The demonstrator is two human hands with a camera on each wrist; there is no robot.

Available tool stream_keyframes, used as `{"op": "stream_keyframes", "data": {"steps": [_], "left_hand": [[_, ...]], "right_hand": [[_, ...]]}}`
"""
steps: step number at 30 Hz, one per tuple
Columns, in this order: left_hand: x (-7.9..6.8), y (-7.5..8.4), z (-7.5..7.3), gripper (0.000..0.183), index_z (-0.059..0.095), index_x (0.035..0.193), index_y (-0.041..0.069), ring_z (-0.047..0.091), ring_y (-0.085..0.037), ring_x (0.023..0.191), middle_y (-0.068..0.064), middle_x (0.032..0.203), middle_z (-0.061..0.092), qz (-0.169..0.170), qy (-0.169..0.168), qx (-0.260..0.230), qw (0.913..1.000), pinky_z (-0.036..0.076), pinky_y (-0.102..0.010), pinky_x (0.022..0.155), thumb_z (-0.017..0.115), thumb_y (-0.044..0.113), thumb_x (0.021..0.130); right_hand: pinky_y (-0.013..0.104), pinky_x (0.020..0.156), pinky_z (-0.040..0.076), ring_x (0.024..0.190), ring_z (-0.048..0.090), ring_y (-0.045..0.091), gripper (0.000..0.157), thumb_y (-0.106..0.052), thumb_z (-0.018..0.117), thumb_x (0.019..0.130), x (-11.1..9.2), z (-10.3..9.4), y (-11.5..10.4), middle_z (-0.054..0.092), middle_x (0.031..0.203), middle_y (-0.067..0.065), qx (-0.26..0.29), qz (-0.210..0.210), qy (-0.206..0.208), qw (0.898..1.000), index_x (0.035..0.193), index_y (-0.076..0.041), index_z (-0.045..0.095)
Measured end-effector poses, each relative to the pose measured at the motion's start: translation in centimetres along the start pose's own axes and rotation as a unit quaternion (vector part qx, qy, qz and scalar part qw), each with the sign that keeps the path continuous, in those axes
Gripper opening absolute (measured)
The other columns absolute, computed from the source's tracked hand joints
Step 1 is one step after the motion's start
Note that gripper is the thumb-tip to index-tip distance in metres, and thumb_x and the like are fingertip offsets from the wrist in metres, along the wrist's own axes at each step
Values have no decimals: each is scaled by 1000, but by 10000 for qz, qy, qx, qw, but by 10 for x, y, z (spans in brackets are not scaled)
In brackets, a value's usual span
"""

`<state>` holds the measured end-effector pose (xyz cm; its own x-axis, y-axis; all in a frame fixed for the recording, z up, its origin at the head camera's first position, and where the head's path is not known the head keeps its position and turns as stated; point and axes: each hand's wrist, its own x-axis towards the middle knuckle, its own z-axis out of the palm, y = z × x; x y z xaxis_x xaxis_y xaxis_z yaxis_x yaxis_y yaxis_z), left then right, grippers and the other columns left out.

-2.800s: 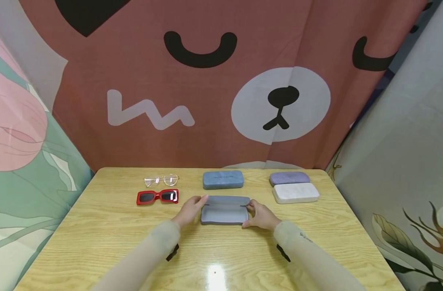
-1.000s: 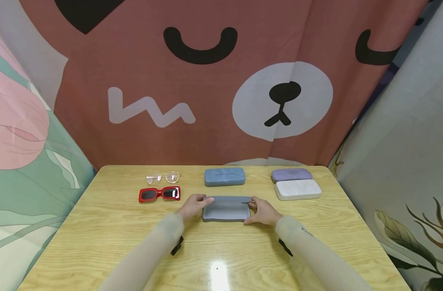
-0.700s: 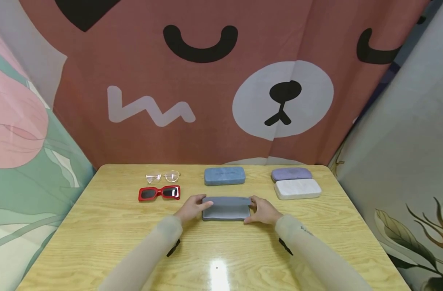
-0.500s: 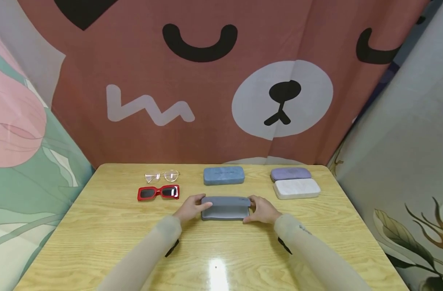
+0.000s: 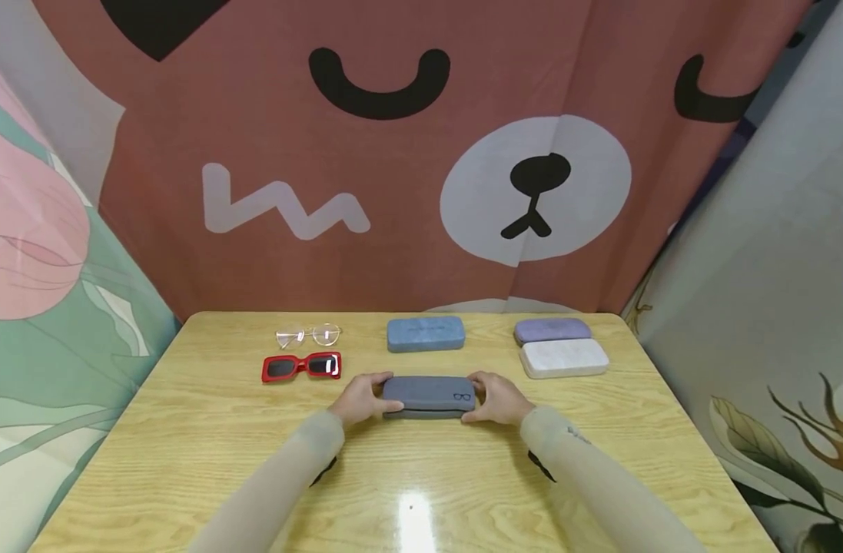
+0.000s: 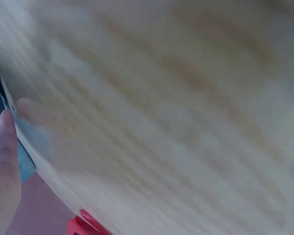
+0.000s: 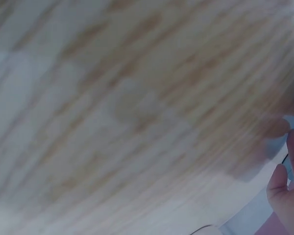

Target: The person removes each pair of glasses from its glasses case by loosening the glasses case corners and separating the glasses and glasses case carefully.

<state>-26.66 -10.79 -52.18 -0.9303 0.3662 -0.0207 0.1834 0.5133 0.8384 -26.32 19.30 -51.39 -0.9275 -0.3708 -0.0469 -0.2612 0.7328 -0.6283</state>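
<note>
A grey glasses case (image 5: 426,392) with a small glasses print on its lid lies at the middle of the table. Its lid is down, with a thin dark line along the front seam. My left hand (image 5: 360,399) holds the left end, thumb at the front and fingers behind. At the right end, my right hand (image 5: 500,399) grips the case between thumb and fingers. The left wrist view catches my left hand (image 6: 6,181) at its edge beside a dark sliver of the case. In the right wrist view, my right hand (image 7: 289,200) shows only partly.
Red sunglasses (image 5: 300,367) and clear thin-framed glasses (image 5: 310,335) lie at the back left of the wooden table (image 5: 421,468). A blue case (image 5: 426,335) sits behind the grey one. At the back right, a purple case (image 5: 552,330) lies behind a white case (image 5: 565,359).
The grey case's lid, raised with the pale inside showing in the earlier frames, has swung down over the base. Both hands have stayed at its two ends.
</note>
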Motion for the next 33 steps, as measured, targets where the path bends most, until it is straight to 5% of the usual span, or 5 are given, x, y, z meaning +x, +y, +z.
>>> {"op": "stream_keyframes", "data": {"steps": [7,14,18,24,33], "left_hand": [[2,-2,-2,78,53,134,-6,47,-34,128,-21,135,54,-112,-161,10,9998,39,-48,104,86,31,73],[1,8,-1,76,51,133,-11,53,-34,121,-25,133,55,16,-294,626,9976,43,-46,100,86,22,74],[1,18,-2,74,52,131,-12,55,-36,119,-26,130,56,141,-388,1079,9933,44,-46,99,86,20,74],[2,22,-2,75,52,131,-11,54,-35,120,-25,131,56,-12,-386,1116,9930,44,-45,100,87,20,73],[1,25,-2,75,49,133,-12,54,-36,119,-26,130,55,-115,-512,1317,9899,44,-46,99,85,19,76]], "right_hand": [[52,99,40,109,56,34,81,-33,87,71,-5,3,-1,59,118,17,-384,-89,-26,9992,133,2,51],[51,91,43,98,58,32,85,-39,89,66,-7,2,-2,59,111,17,-1106,-409,40,9930,132,0,52],[50,92,44,100,57,31,89,-41,89,64,-8,1,-4,59,114,16,-1086,-255,-114,9937,134,-1,51],[49,91,45,101,55,30,94,-41,90,62,-7,-3,-6,57,116,16,-919,-140,-317,9952,137,-1,48],[56,98,41,121,49,42,90,-48,80,75,-9,-4,-10,50,134,24,-583,55,-464,9972,144,-5,42]]}}
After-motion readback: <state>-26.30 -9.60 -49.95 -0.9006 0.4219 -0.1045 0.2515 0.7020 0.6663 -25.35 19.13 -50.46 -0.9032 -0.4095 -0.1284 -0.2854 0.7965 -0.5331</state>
